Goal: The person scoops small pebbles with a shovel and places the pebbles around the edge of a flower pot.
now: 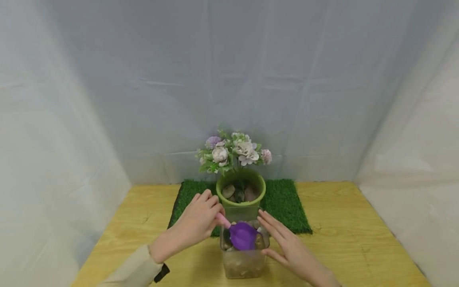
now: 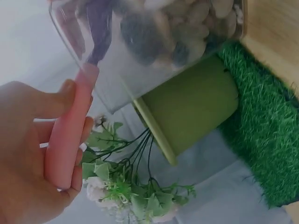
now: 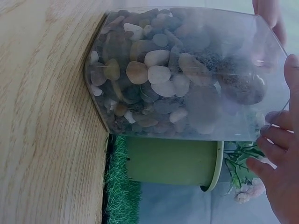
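Observation:
My left hand (image 1: 197,217) grips the pink handle (image 2: 70,126) of a toy shovel with a purple scoop (image 1: 243,236). The scoop sits tilted inside the mouth of a clear plastic container (image 1: 244,265), over the stones; whether any stone lies in it I cannot tell. Pebbles (image 3: 159,74) of mixed colours and sizes fill the lower part of the container, with larger dark stones (image 3: 240,84) on top. On the container's right side, my right hand (image 1: 288,249) touches the rim with its fingers fairly straight.
Right behind the container stands a green flowerpot (image 1: 219,187) with stones in it and white, pink and purple flowers (image 1: 245,149). It rests on a green turf mat (image 1: 285,203) on the wooden table (image 1: 340,247). White sheeting (image 1: 251,71) surrounds the back and sides.

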The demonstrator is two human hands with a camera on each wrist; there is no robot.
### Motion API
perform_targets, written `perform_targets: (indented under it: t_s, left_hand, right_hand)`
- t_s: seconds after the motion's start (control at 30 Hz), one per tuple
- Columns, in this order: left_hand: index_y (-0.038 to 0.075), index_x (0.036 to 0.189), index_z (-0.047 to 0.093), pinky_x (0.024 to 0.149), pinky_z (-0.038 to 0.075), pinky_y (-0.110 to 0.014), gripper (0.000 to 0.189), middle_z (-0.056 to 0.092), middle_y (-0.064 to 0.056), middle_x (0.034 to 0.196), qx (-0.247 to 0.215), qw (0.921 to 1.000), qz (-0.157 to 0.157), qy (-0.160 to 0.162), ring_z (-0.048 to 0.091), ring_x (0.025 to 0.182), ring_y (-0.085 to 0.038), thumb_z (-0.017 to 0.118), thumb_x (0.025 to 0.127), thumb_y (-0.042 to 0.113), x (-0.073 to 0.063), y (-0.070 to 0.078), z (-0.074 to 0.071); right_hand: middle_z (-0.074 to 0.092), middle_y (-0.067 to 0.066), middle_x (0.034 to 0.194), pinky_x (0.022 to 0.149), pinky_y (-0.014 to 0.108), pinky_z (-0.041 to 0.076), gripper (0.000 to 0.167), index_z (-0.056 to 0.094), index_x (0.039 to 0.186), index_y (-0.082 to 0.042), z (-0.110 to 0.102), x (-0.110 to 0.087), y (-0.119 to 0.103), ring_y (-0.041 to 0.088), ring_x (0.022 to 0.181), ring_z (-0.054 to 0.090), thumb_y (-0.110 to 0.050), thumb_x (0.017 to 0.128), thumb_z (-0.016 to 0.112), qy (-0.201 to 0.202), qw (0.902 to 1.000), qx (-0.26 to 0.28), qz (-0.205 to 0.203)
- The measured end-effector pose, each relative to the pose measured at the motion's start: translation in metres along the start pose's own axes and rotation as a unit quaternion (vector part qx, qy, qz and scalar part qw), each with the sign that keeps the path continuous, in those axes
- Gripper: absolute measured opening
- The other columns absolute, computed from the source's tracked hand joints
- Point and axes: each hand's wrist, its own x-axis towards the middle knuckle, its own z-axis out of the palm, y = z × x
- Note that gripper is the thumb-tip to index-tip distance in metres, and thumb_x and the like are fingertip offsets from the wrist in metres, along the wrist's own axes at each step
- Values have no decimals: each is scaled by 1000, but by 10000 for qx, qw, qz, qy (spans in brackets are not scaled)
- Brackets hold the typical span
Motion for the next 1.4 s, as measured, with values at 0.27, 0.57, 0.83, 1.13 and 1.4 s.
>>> perform_targets:
  t_s: [0.27, 0.57, 0.83, 1.13, 1.4]
  left_hand:
    - [18, 95, 72, 79, 44, -33, 20, 64, 3, 98, 812, 9908, 1005, 393, 50, 93, -17, 83, 84, 31, 10, 9, -9]
    - [19, 92, 73, 73, 36, -30, 14, 62, 6, 92, 72, 9989, 394, -253, 46, 89, -16, 76, 89, 32, 8, -11, -3]
    - [17, 89, 73, 70, 30, -28, 11, 59, 4, 86, -123, 9980, 10, -626, 38, 80, -16, 77, 89, 27, 6, -9, -11]
    - [16, 88, 75, 69, 31, -27, 9, 60, 5, 80, -343, 9974, 28, -634, 35, 74, -13, 75, 91, 25, 4, -6, -11]
    - [16, 87, 73, 69, 32, -26, 9, 62, 6, 81, -680, 9963, -368, -387, 35, 73, -11, 73, 92, 24, -2, 1, -6]
  right_hand:
    - [29, 10, 165, 110, 33, 42, 78, 33, 158, -7, 4, -2, 0, 21, 148, 35, -29, 94, 73, 87, 9999, 72, 13]
    - [28, 10, 165, 107, 40, 45, 79, 33, 159, -8, 5, 2, 0, 22, 147, 36, -28, 94, 73, 26, 10000, 52, 22]
    - [28, 10, 165, 109, 37, 43, 77, 33, 159, -9, 7, 1, 1, 22, 148, 35, -32, 96, 70, 78, 9999, 98, 22]
    - [29, 13, 164, 113, 29, 36, 78, 32, 159, -9, 4, 0, 1, 22, 148, 35, -30, 95, 72, 150, 9997, 183, -38]
    - [29, 11, 165, 113, 29, 36, 79, 31, 159, -10, 6, 0, 2, 22, 147, 36, -30, 95, 72, 157, 9997, 197, -13]
